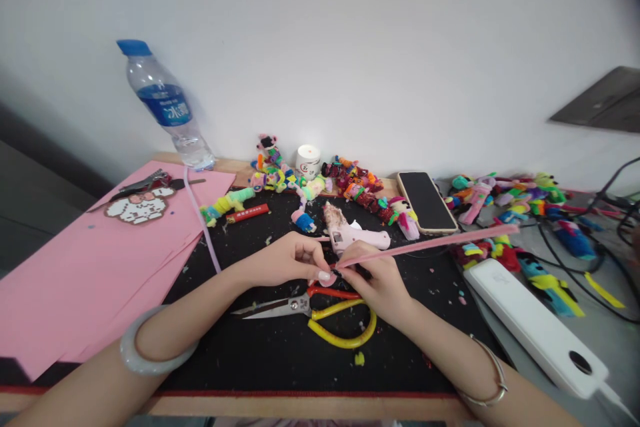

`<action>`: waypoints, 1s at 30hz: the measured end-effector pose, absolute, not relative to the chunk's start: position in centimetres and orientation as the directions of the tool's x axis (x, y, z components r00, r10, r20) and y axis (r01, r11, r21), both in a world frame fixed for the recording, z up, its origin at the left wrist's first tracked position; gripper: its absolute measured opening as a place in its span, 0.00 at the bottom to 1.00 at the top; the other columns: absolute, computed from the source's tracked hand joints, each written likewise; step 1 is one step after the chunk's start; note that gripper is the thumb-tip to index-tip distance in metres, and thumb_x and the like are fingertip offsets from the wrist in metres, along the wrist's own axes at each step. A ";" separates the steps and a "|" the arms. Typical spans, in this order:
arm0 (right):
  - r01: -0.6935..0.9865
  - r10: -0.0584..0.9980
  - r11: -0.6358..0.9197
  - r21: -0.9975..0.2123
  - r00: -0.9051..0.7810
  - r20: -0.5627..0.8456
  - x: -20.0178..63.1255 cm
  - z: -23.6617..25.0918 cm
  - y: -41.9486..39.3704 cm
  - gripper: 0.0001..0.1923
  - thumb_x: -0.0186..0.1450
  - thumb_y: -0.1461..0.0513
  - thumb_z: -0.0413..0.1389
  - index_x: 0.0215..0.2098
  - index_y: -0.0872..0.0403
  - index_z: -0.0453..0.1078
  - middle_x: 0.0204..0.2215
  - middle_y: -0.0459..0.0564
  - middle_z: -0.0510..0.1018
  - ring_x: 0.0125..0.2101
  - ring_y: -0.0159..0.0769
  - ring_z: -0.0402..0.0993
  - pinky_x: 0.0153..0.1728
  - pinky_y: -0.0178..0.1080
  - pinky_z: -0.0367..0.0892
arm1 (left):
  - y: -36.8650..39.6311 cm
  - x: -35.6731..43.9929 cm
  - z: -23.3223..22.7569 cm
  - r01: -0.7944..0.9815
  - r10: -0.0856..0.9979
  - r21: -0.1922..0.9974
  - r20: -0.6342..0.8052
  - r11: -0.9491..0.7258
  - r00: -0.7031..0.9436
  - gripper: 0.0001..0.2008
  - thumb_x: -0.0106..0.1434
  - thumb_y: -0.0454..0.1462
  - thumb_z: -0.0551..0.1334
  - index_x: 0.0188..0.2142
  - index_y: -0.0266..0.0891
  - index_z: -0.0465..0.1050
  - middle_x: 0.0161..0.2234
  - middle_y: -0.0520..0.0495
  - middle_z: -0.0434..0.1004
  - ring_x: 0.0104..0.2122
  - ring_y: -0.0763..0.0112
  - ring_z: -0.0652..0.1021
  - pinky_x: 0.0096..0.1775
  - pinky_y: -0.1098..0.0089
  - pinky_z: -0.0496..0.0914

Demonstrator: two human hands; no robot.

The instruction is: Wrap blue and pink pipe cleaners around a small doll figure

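Note:
A long pink pipe cleaner (pixel 440 240) runs out to the right from between my hands. My right hand (pixel 383 283) pinches it near its near end. My left hand (pixel 295 259) is closed with thumb and finger on a small curled pink part (pixel 327 279) at that end. A tiny black bit shows between the fingertips; its kind is too small to tell. Just below both hands lie scissors (pixel 295 305) with red and yellow handles, blades pointing left. Behind the hands rests a pale pink glue gun (pixel 360 237).
Colourful pipe-cleaner figures (pixel 360 187) line the back around a paper cup (pixel 307 160). A phone (pixel 427 201) and white power bank (pixel 537 327) lie right, near cables (pixel 600 247). Pink sheets (pixel 100 273) and a water bottle (pixel 167 107) stand left. A red stick (pixel 247 213) lies on the black mat (pixel 260 360).

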State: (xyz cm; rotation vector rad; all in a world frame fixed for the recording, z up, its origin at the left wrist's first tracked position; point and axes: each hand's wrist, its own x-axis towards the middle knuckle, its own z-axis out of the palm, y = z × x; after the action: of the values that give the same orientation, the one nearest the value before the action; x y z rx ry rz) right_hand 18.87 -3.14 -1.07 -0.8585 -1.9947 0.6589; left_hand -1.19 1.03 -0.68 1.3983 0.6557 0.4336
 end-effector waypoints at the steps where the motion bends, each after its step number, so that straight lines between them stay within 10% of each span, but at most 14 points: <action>1: 0.328 0.770 0.624 -0.710 -0.412 0.487 18.9 -1.0 -3.2 0.04 0.62 0.68 0.55 0.32 0.54 0.70 0.28 0.48 0.74 0.31 0.33 0.70 0.34 0.36 0.67 | 1.0 -1.2 -0.6 0.098 0.637 0.985 -0.168 0.144 0.752 0.07 0.52 0.36 0.67 0.27 0.32 0.73 0.23 0.52 0.73 0.24 0.79 0.71 0.28 0.76 0.64; 30: 0.355 0.922 0.388 -0.851 -0.160 0.354 18.8 -0.7 -3.2 0.03 0.59 0.66 0.55 0.28 0.54 0.67 0.23 0.45 0.71 0.24 0.31 0.67 0.25 0.33 0.63 | 1.0 -0.7 -0.3 0.064 0.780 0.994 -0.109 0.088 0.616 0.10 0.57 0.40 0.62 0.28 0.32 0.73 0.20 0.53 0.71 0.22 0.78 0.70 0.32 0.75 0.65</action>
State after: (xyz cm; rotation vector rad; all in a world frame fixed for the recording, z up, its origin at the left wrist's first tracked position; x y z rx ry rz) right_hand 18.84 -3.17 -0.69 -1.1299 -1.7147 0.7621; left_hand -0.67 0.99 -0.27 1.4000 0.7761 0.6213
